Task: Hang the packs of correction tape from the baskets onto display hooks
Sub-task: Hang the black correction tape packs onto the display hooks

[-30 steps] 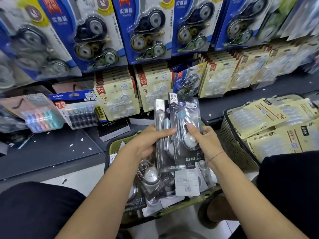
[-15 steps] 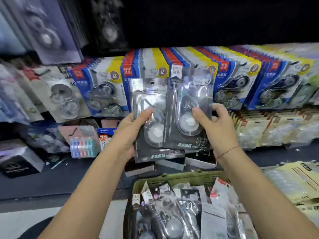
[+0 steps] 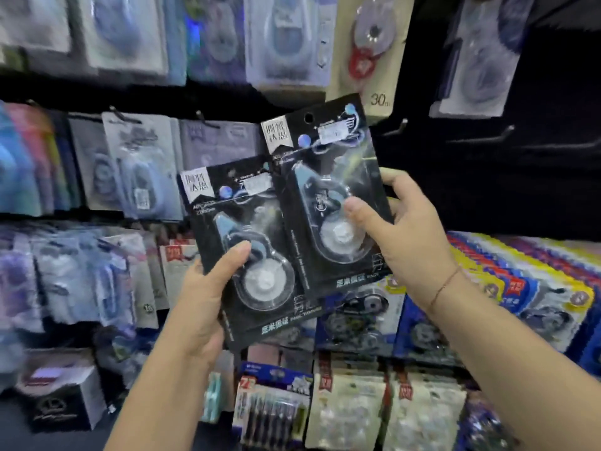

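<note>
head view: the left hand (image 3: 208,297) grips the lower pack (image 3: 260,288) of correction tape by its left edge, thumb on the blister, while the right hand (image 3: 400,229) pinches the upper pack (image 3: 328,190), which overlaps it. bare display hooks (image 3: 397,126) stick out just above and right of the right hand, so i would square the tilted upper pack, line its punched hole (image 3: 308,118) with a hook tip and slide it straight on
</note>
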A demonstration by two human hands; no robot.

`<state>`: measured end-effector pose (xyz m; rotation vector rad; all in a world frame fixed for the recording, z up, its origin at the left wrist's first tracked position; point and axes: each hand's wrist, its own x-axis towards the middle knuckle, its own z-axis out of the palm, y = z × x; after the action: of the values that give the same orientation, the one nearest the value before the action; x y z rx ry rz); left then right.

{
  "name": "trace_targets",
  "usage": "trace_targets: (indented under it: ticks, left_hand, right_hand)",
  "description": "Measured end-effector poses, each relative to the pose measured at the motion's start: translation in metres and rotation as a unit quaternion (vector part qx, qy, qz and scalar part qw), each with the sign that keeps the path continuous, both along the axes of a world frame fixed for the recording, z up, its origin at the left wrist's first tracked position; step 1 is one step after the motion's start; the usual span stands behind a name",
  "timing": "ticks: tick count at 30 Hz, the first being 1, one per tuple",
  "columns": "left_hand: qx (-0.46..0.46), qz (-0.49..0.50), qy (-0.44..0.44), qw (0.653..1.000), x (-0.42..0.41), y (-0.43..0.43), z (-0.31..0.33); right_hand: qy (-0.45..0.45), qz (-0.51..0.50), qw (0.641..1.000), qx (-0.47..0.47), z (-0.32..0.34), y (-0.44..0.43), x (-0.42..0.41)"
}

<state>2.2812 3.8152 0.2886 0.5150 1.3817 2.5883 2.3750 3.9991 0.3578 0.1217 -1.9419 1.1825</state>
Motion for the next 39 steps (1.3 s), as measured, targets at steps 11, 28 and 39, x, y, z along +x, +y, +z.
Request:
trace_targets:
  ticks: [11, 28, 39]
  left_hand:
    - [0.050, 0.080, -0.062, 0.994, -0.035, -0.037, -0.012]
    - [0.069, 0.075, -0.048, 0.994, -0.041, -0.044, -0.013]
    - [0.066, 0.054, -0.034, 0.996, -0.040, -0.038, -0.012]
  right_hand:
    - [0.029, -0.008, 0.997, -0.071, 0.000, -0.013, -0.044]
    - [0.037, -0.043, 0.994, -0.091, -0.009, -0.020, -0.046]
    - [-0.138, -0.115, 0.973, -0.143, -0.011, 0.019, -0.125]
